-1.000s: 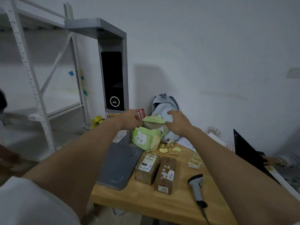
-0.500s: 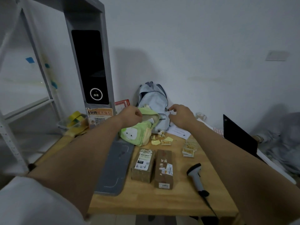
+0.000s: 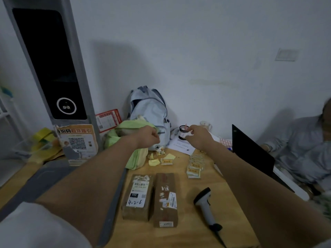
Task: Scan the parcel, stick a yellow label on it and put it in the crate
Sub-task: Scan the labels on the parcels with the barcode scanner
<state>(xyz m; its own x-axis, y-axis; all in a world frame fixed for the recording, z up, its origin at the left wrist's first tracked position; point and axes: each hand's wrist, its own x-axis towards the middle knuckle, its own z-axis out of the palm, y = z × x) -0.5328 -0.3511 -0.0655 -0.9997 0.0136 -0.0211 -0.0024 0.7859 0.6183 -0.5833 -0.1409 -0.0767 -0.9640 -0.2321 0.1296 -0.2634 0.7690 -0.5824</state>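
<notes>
Two brown parcels lie side by side on the wooden table: the left parcel has a white label with "4-2-6" written on it, the right parcel has torn stickers. A handheld scanner lies to their right. A stack of yellow labels sits behind them, with one loose label near yellow scraps. My left hand is a fist at the top edge of a green pouch. My right hand hovers to the right, fingers loosely curled, holding nothing I can see. No crate is in view.
A grey kiosk with a dark screen rises at the left, its base plate reaching along the table. A pale blue backpack leans on the wall. A small jar, papers and a black laptop stand right; a seated person is beyond.
My right hand has let go of the green pouch and moved right toward the jar. My left hand stays at the pouch. The camera has tilted down and right.
</notes>
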